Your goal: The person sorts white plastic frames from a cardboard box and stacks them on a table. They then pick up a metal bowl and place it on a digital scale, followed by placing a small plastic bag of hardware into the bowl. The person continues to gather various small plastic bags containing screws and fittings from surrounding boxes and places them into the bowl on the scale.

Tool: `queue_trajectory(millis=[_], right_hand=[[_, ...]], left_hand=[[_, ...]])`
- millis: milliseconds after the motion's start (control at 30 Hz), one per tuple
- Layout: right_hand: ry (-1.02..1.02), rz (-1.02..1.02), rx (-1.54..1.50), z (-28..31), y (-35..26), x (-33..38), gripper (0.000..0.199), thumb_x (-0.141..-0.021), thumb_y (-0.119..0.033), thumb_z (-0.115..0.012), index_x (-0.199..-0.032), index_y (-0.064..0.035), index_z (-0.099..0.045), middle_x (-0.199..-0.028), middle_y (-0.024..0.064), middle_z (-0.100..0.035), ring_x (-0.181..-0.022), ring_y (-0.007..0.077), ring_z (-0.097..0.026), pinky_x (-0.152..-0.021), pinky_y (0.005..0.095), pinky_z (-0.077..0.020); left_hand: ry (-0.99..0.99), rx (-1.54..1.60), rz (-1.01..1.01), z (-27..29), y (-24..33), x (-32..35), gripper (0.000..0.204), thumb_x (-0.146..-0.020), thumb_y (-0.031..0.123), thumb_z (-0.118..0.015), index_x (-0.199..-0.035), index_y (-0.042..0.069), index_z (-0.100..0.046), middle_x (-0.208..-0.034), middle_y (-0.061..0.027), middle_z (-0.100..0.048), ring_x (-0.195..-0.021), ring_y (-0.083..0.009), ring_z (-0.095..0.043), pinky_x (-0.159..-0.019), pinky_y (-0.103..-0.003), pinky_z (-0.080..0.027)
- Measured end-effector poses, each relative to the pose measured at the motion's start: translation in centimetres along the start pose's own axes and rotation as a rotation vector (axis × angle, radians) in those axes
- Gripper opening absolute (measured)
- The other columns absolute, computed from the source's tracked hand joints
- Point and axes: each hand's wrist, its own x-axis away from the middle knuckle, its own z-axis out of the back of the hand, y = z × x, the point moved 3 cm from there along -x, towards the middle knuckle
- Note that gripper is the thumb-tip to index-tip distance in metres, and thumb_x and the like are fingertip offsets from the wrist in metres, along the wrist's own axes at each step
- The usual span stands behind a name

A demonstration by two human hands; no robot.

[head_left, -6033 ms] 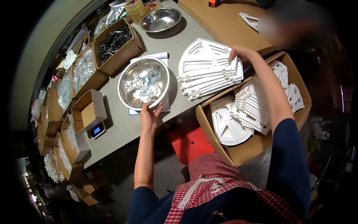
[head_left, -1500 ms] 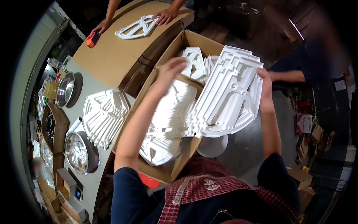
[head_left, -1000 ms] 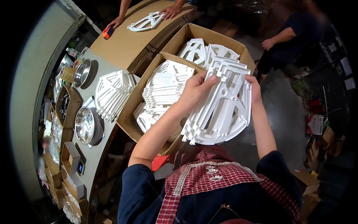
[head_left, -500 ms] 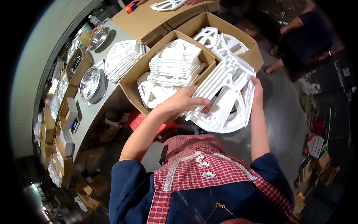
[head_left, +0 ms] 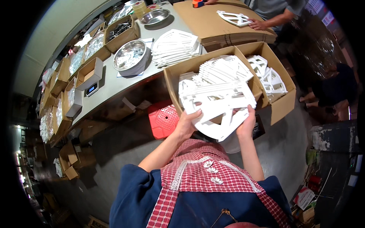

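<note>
White plastic fan-shaped frames [head_left: 207, 107] lie between the left hand [head_left: 187, 124] and right hand [head_left: 246, 122], thumbs and fingers pinching opposite sides, curved edge toward the checked apron [head_left: 197, 183], at the open carton's [head_left: 172, 89] near side.

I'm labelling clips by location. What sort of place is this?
Probably a small assembly or packing workshop: cardboard boxes full of matching white parts, a worktable lined with bins of small pieces, and layered flat cardboard beside it.
</note>
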Motion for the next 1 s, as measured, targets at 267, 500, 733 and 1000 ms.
queue_trajectory(millis=[267,500,733,1000], right_hand=[[-0.806,-0.148,0.92,-16.4,7.1,-7.5,0.057,-0.086,-0.015,-0.071,-0.135,0.0004,-0.045,-0.12,0.013,-0.059,-0.102,0.0143,-0.06,-0.085,0.0289,-0.0508],[-0.851,0.792,1.642,-26.8,9.7,-25.4,0.041,-0.077,-0.019,-0.068,-0.114,-0.0042,-0.062,-0.11,0.0158,-0.063,-0.099,0.0308,-0.062,-0.088,0.0387,-0.0497],[-1.207,0.877,2.108,-31.7,13.5,-29.0,0.043,-0.075,-0.021,-0.073,-0.11,-0.0046,-0.057,-0.1,0.0184,-0.065,-0.097,0.0378,-0.061,-0.084,0.0449,-0.0493],[-1.25,0.492,2.154,-32.8,14.0,-31.1,0.049,-0.07,-0.028,-0.074,-0.107,-0.006,-0.049,-0.088,0.0194,-0.065,-0.086,0.0376,-0.063,-0.073,0.0443,-0.0489]], left_hand=[[0.351,0.046,-0.426,16.5,13.1,2.1,0.029,-0.086,0.004,-0.06,-0.114,-0.003,-0.057,-0.105,-0.0141,-0.063,-0.095,-0.0252,-0.065,-0.086,-0.039,-0.055],[0.53,0.081,-0.545,27.1,20.8,6.5,0.03,-0.089,0.005,-0.057,-0.118,-0.005,-0.055,-0.11,-0.0186,-0.063,-0.096,-0.0295,-0.066,-0.082,-0.045,-0.057],[0.678,0.181,-0.563,30.8,19.3,8.8,0.029,-0.092,0.007,-0.054,-0.119,-0.003,-0.053,-0.11,-0.0211,-0.063,-0.093,-0.0337,-0.068,-0.076,-0.05,-0.059],[0.681,0.261,-0.532,28.6,16.0,7.3,0.028,-0.092,0.006,-0.053,-0.118,-0.004,-0.052,-0.109,-0.019,-0.062,-0.093,-0.0321,-0.067,-0.075,-0.049,-0.059]])
